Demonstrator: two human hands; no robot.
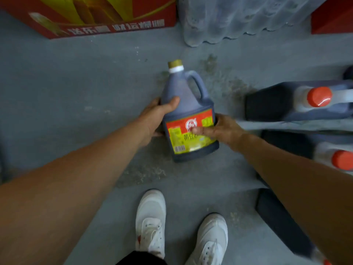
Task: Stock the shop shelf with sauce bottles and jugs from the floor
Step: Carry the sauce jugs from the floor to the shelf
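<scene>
- The jug [188, 113] of dark sauce sits between my two hands, over the grey floor [76, 88] and just ahead of my white shoes [150, 222]. It has a gold cap, a moulded handle on its right shoulder and a red and yellow label facing up at me. I cannot tell whether its base rests on the floor or has cleared it.
- My left hand [154, 116] grips the jug's left side, thumb curled over the shoulder and fingers wrapped behind.
- My right hand [219, 129] holds the lower right side, thumb laid across the label and fingers round the far edge — so both hands are clamped on the same jug.
- To my right stand more dark jugs [290, 100] with orange caps, close together and partly blurred; a third dark shape lies under my right forearm.
- Further out, a red carton [91, 14] with yellow print sits at the top left, a shrink-wrapped pack of clear bottles [238, 18] at the top centre, and a red edge at the top right corner.
- No shelf shows from here.
- I judge the step in hand to be the pick-up of one jug from the floor stock.
- The next move calls for a steady lift with both hands, keeping the jug upright, then a turn towards the shelf — the load looks heavy and full, so the handle may offer a surer hold.
</scene>
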